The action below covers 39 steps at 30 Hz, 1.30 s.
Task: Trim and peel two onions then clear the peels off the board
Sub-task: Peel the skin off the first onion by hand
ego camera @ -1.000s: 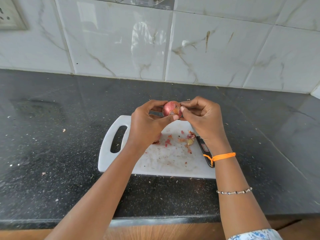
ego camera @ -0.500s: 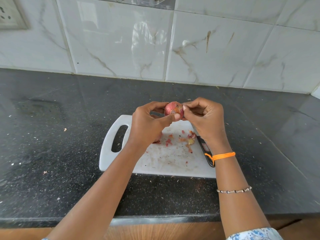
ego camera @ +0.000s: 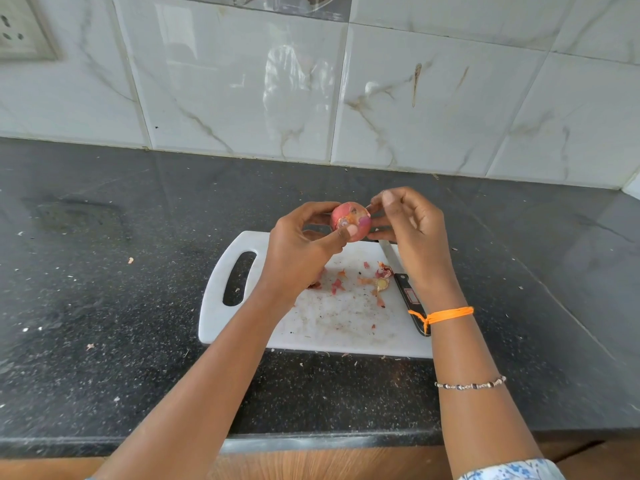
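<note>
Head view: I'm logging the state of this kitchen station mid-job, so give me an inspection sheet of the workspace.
Surface: dark speckled countertop, scattered crumbs and small peel bits.
Job's things: onion, partly peeled, held above the white cutting board; knife lying at the board's right side.
Clutter: onion peels and a trimmed end scattered on the board.
Grip: left hand holds the onion, thumb on it; right hand picks at the skin on its side.
Cables: nothing seen.
Surroundings: marbled wall tiles; wall socket at upper left.
</note>
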### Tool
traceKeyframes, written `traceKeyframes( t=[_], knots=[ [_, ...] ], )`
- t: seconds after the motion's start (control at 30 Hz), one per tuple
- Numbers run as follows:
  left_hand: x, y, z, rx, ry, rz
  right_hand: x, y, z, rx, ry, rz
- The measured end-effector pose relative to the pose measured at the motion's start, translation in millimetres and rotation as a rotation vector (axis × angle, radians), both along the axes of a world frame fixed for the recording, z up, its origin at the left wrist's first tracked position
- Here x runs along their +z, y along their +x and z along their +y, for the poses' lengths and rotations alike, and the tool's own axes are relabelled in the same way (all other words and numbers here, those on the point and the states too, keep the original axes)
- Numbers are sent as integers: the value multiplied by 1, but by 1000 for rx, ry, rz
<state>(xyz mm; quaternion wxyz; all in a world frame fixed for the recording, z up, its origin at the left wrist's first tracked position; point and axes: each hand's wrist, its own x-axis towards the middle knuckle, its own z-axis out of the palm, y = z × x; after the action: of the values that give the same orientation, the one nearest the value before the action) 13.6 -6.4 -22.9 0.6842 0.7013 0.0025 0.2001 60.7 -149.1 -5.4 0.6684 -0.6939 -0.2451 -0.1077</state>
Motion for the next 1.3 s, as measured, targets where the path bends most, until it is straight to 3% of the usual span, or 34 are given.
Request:
traceKeyframes(
  t=[0.33,0.5,0.6,0.83,1.0,1.1,1.3],
  knots=[
    [1,-1,-1,-45,-48,-24,-9,12,-1,-215,-174,-140],
    [2,-3,-1,-138,-104,-61,-19,19,-7,-348,-445,-258],
    [2,-4,-1,-173,-107,-69,-19,21,-7,-381,-486,-301],
    [2,-3,-1,-168,-51,-63,-11,9,-4,-304,-200,-140],
    [1,-1,0,-125,-44,-52,-3,5,-3,31,-11,62],
    [2,-2,0,-100,-29,-43,-2,4,-2,91,8,40],
    [2,-1,1,-32,15,-26,-4,5,-3,11,-76,-61]
  ],
)
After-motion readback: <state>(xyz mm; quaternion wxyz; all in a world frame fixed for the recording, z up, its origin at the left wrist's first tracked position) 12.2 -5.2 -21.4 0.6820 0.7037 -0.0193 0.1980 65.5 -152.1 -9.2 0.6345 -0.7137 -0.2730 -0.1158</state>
